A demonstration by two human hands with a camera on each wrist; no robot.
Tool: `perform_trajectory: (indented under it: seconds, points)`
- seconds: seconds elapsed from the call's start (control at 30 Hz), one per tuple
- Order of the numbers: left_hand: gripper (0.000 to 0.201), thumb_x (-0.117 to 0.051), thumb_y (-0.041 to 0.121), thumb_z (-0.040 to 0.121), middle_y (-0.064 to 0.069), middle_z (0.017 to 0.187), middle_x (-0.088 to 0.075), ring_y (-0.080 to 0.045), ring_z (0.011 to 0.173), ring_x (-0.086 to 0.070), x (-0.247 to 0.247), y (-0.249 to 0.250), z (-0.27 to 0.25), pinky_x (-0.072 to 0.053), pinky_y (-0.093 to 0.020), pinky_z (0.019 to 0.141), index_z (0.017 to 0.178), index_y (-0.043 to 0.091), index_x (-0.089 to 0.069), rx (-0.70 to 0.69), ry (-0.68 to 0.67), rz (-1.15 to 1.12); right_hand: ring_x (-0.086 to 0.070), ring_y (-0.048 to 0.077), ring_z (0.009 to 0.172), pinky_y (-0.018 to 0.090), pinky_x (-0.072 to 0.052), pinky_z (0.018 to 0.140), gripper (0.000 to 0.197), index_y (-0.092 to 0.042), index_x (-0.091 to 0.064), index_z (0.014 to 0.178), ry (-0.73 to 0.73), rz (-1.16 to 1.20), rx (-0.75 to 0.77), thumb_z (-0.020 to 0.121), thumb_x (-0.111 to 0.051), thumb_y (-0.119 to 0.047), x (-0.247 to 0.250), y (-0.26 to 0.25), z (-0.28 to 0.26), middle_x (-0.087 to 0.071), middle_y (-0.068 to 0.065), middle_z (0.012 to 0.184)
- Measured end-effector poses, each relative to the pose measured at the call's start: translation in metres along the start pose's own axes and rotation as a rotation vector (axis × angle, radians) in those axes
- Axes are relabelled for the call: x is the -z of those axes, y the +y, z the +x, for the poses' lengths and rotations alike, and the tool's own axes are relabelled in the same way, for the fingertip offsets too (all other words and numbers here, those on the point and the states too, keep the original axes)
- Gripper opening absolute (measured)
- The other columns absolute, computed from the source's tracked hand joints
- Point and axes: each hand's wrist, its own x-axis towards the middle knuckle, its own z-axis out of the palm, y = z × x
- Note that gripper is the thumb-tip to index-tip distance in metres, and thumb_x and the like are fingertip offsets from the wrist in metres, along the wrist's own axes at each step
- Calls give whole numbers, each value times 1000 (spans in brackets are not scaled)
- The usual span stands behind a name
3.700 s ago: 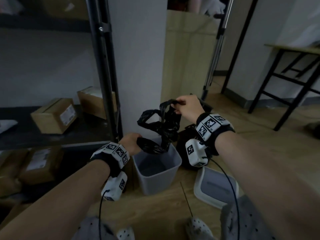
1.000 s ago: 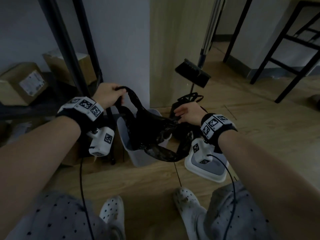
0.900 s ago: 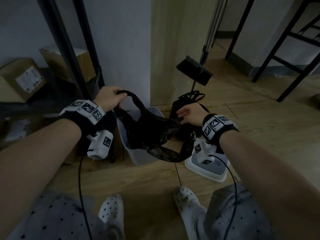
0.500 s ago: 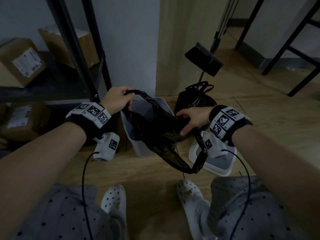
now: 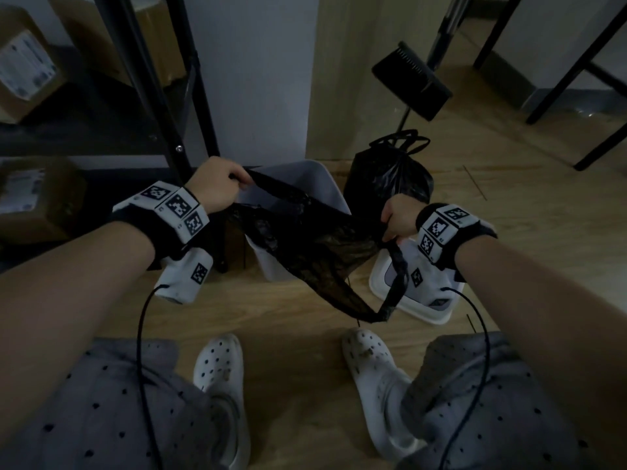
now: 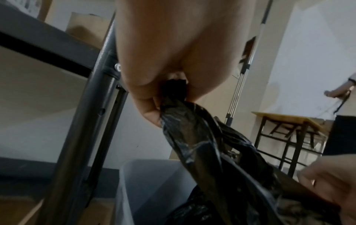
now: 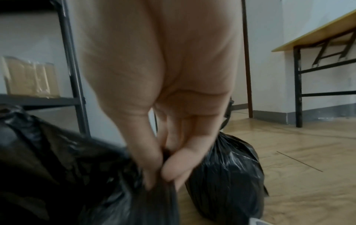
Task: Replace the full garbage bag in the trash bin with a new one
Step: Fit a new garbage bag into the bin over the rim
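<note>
We are holding a new black bag [image 5: 305, 239] stretched between our two hands above the bin [image 5: 325, 184]. Our left hand [image 5: 217, 186] is gripping one edge of the bag, fingers curled tight around a bunched strip of plastic; the left wrist view is showing that strip coming out between the curled fingers [image 6: 152, 112] and running down toward the bin's mouth. Our right hand [image 5: 398, 215] is pinching the opposite edge, thumb and fingertips [image 7: 154, 167] pressed together on the plastic. One handle loop of the bag is hanging down below the right hand, over the floor [image 5: 305, 327].

The bin is standing open on the floor beside the black leg of a metal shelf [image 5: 190, 96], and its pale inner walls are showing behind the plastic. The full bag [image 5: 390, 174], tied at the top, is sitting on the floor just to the right of the bin, against the foot of a wooden panel. The bin's white lid [image 5: 431, 300] is lying flat on the floor below our right wrist. A broom [image 5: 412, 79] is leaning behind the full bag. Cardboard boxes [image 5: 27, 69] are sitting on the shelf to the left. Our feet in white clogs [image 5: 220, 378] are planted near the bin.
</note>
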Motion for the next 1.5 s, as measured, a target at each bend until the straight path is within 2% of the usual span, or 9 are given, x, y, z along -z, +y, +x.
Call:
perform_trajectory:
  seconds: [0.1, 0.4, 0.77, 0.93, 1.07, 1.17, 1.37, 1.43, 1.5]
  points:
    - [34, -45, 2, 91, -17, 127, -58, -31, 113, -57, -6, -13, 7, -45, -30, 84, 123, 6, -57, 129, -28, 11, -63, 32, 84, 31, -49, 62, 5, 3, -64, 88, 119, 74, -18, 86, -60, 2, 0, 1, 8, -64, 21, 98]
    - [53, -47, 4, 92, -19, 145, -39, -33, 131, -42, -30, -3, 46, -39, -38, 106, 143, 6, -34, 276, -94, 30, -61, 33, 106, 35, -51, 92, 23, -1, -74, 101, 86, 239, -25, 86, -57, 5, 15, 10, 52, -66, 18, 116]
    - [47, -48, 4, 91, -26, 131, -51, -39, 118, -51, -58, 7, 161, -43, -41, 95, 136, -4, -35, 307, -92, 238, -54, 26, 114, 29, -43, 88, 38, -8, -56, 130, -35, 307, 93, 92, -58, -11, 64, 18, 133, -54, 11, 134]
    - [52, -50, 7, 88, -30, 130, -50, -43, 119, -49, -72, -16, 200, -42, -45, 100, 137, -3, -33, 397, -117, 345, -56, 16, 80, 23, -43, 68, 46, -11, -45, 139, -102, 347, 83, 94, -52, -10, 68, 13, 176, -59, 0, 96]
    - [63, -49, 13, 92, -30, 135, -44, -43, 122, -46, -80, -30, 218, -42, -46, 99, 144, -5, -17, 474, -165, 355, -42, 26, 130, 25, -36, 90, 50, -10, -36, 145, -124, 323, 87, 97, -46, -13, 69, 0, 203, -40, 9, 146]
    - [56, -38, 24, 98, -28, 131, -50, -41, 116, -51, -82, -37, 228, -44, -42, 92, 142, -7, -20, 466, -97, 294, -31, 26, 140, 28, -31, 105, 49, -9, -36, 145, -126, 373, 78, 98, -47, -19, 68, -7, 218, -32, 9, 153]
    - [73, -20, 51, 98, -26, 139, -46, -37, 120, -50, -87, -43, 240, -39, -36, 98, 132, -9, -43, 601, -126, 224, -51, 32, 121, 34, -38, 102, 47, 0, -53, 129, -134, 383, 15, 98, -45, -34, 58, -19, 242, -53, 17, 134]
    - [57, -22, 41, 101, -24, 141, -45, -32, 106, -55, -88, -45, 238, -41, -28, 91, 117, -2, -56, 588, -143, 234, -57, 28, 75, 34, -46, 74, 41, 0, -61, 92, -157, 392, -36, 97, -46, -38, 52, -20, 246, -59, 15, 85]
    - [46, -20, 29, 103, -22, 148, -37, -33, 116, -51, -89, -48, 237, -37, -28, 98, 126, 2, -50, 581, -199, 256, -41, 18, 56, 26, -35, 55, 39, -9, -51, 72, -144, 362, -78, 97, -46, -39, 47, -20, 247, -44, 7, 66]
